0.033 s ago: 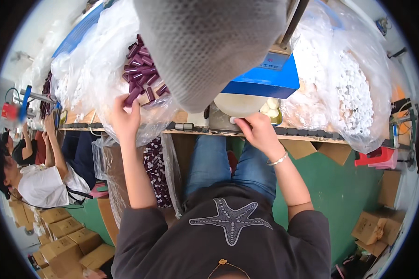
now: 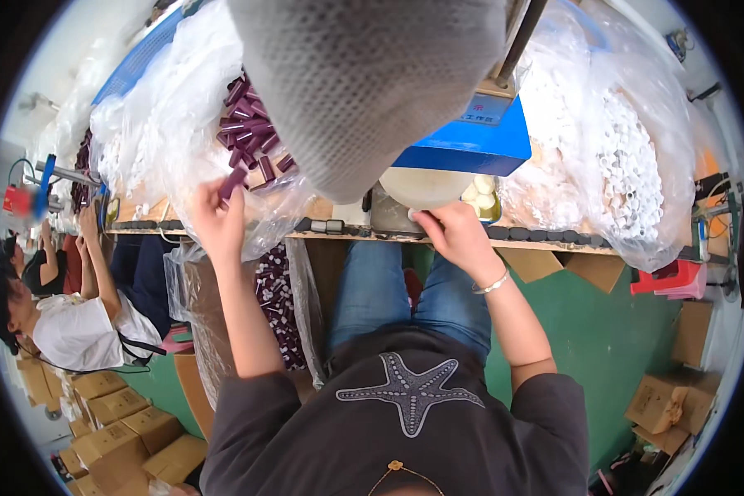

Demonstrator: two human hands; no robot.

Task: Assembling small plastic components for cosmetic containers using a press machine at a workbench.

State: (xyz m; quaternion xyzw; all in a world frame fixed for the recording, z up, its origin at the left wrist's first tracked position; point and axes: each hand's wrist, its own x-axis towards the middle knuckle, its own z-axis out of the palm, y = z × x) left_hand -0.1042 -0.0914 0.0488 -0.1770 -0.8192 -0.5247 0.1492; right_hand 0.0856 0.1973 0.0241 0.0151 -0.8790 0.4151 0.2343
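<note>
My left hand [image 2: 219,219] is closed on a short purple tube [image 2: 232,183], pinched between thumb and fingers at the near edge of a pile of similar purple tubes [image 2: 252,124]. Over the metal plate [image 2: 391,213] at the table's front edge, my right hand [image 2: 461,236] is closed too, pinching a small white round piece [image 2: 412,215]. That piece is mostly covered by the fingertips, so its kind cannot be made out. Just beyond the right hand lies a small tray [image 2: 494,217] with cream-coloured round pieces.
A blue machine housing [image 2: 471,140] stands behind the plate. Grey mesh fabric [image 2: 372,74] hides the upper middle. White caps [image 2: 628,174] fill a clear bag at right. Below the table, a lined box holds purple and white pieces [image 2: 277,306]. Co-workers sit at far left.
My left hand has drawn the purple tube slightly towards me, away from the pile. My right hand has shifted very little, its fingertips now covering more of the white piece.
</note>
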